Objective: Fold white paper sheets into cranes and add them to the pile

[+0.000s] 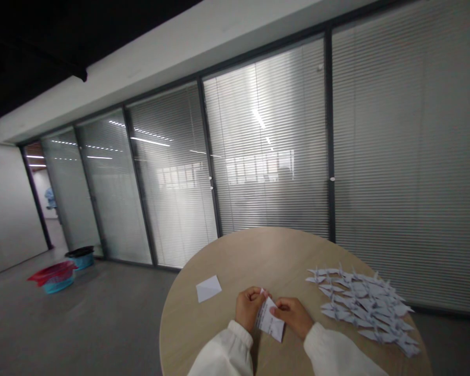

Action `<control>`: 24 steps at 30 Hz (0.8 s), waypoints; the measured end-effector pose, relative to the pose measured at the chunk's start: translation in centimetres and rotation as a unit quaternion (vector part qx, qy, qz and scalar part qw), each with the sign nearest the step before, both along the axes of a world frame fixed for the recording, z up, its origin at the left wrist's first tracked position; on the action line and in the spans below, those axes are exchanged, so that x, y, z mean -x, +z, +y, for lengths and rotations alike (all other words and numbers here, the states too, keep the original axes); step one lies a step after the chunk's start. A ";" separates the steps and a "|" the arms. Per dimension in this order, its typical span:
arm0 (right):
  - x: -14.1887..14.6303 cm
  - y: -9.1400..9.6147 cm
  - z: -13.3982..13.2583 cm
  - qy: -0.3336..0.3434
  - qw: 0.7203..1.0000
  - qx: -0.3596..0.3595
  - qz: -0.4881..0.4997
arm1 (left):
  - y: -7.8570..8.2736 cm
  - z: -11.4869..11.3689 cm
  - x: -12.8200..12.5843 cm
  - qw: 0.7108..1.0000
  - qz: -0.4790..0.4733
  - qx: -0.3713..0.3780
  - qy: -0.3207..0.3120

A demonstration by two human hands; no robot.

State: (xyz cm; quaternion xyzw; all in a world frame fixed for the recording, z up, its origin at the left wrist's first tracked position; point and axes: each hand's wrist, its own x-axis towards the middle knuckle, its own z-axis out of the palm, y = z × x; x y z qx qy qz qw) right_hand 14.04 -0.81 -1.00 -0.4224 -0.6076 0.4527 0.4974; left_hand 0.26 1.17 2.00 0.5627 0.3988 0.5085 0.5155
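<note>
Two hands meet over a round table [274,248], working on one folded paper [273,330] between them. The left hand [250,308] pinches its upper end between thumb and fingers, so the paper extends toward four o'clock from that hand; the right hand [292,314] grips its right edge with the thumb on top, the paper lying toward eight o'clock from it. Lines of dark print run across the paper's face, too small to read. Taking the tabletop as a clock with six nearest the person, one loose white sheet [209,288] lies at ten, well apart from the left hand. From two to four spreads a cluster of paper cranes [364,308], packed too closely to count exactly. On the floor, toward nine beyond the table, stand two blue bins, one with a red bag [57,271], one with a black bag [80,251].
</note>
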 end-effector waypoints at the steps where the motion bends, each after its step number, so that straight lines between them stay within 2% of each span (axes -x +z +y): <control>1: 0.0 0.0 0.0 0.000 1.000 0.000 0.001 | 0.0 0.0 0.0 1.000 0.002 0.002 -0.001; 8: 0.0 -0.4 0.1 -0.006 1.000 -0.003 -0.002 | 0.5 -0.3 0.0 1.000 0.010 0.002 -0.008; 16: 0.2 0.0 0.0 -0.002 1.000 0.002 -0.015 | 0.6 -0.7 0.1 0.997 0.057 -0.047 0.038; 24: 0.2 0.3 -0.3 -0.001 0.999 0.004 -0.037 | 0.7 -0.5 0.1 0.988 0.115 -0.060 0.089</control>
